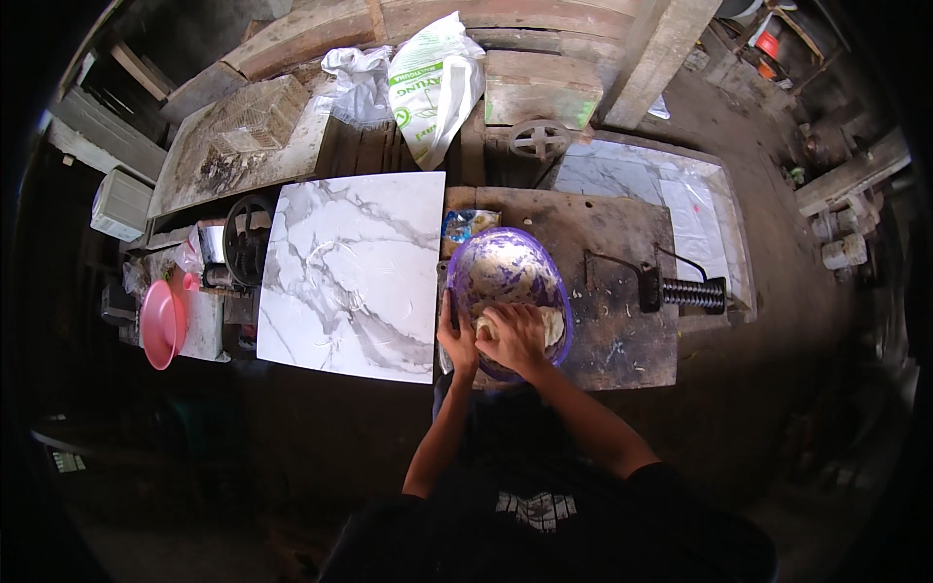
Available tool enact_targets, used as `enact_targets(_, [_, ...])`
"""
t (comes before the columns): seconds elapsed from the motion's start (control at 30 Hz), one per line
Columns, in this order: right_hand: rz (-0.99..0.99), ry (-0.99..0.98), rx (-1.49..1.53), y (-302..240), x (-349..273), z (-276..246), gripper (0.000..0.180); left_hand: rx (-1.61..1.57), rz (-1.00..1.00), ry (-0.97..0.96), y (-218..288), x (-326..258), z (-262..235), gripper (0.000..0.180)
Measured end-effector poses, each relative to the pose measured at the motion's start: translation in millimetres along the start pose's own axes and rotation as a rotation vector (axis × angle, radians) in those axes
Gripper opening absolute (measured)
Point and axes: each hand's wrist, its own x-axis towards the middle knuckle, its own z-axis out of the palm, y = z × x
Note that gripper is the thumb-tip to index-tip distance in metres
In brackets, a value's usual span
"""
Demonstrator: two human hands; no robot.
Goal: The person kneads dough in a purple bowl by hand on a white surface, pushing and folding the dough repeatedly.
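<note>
A purple oval basin (pixel 567 321) sits on the dark wooden board in front of me, its inside smeared with pale dough residue. In its near part lies a lump of whitish dough (pixel 554 327). My right hand (pixel 515 337) presses down on this dough, fingers bent into it and partly hiding it. At the basin's left rim is my left hand (pixel 457 336), holding the side with its fingers along the outer wall and its thumb toward the inside. Just left of that hand is the edge of a white marble-patterned slab (pixel 350 277).
The wooden board (pixel 622 243) carries a coiled-spring metal part (pixel 692 293) at its right and a blue packet (pixel 470 225) behind the basin. A white-green sack (pixel 437 92) stands farther back. Left of the slab are a dark handwheel (pixel 247 241) and a pink basin (pixel 163 325).
</note>
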Motion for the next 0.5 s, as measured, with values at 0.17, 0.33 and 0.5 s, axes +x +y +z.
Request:
enact_targets(0.17, [-0.029, 0.072, 0.076, 8.2, -5.8, 3.9, 0.016, -0.049, -0.132, -0.046, 16.7, -26.5, -4.2, 0.04])
enact_targets(0.33, [0.013, 0.079, 0.031, 22.4, 5.2, 19.5, 0.011, 0.124, -0.079, -0.061, 16.5, -53.8, -7.1, 0.037])
enact_targets(0.5, [0.087, 0.106, -0.026, 33.2, 26.4, 35.0, 0.014, 0.273, 0.006, -0.074, 20.5, -51.8, -4.1, 0.039])
